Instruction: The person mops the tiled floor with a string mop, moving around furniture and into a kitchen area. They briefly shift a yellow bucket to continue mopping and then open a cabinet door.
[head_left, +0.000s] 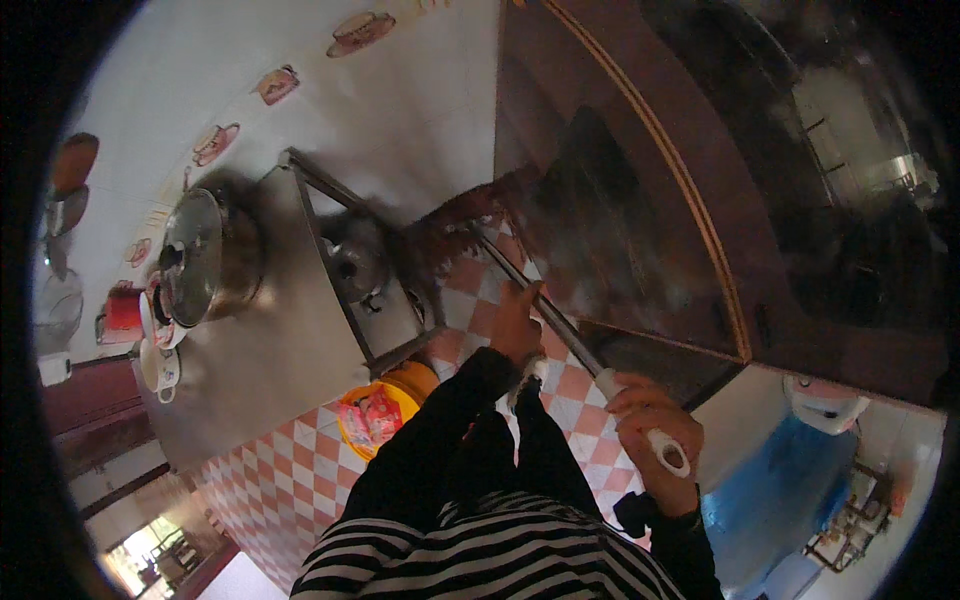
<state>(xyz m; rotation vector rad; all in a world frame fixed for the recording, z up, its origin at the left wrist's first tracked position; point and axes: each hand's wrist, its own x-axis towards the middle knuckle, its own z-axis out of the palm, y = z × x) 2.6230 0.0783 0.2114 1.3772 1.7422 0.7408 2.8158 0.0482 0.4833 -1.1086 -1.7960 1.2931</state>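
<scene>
My right hand (658, 442) is wrapped around the white grip at the upper end of a long metal pole (559, 319). Farther down, my left hand (517, 326) closes around the bare metal shaft. The pole slants away from me toward the corner between the tiled wall and a dark cabinet. Its far end meets the floor there in a dark, blurred head, perhaps a broom or mop, whose shape I cannot tell. Beneath it runs a floor of pink and white checkered tiles (480, 281).
A metal table (292, 367) on the left bears a large lidded pot (196, 255) and a cup (160, 370). Below its edge stands a yellow bucket (411, 386) with a red and pink bag (373, 420). The dark cabinet (600, 225) rises on the right, beside a blue surface (780, 480).
</scene>
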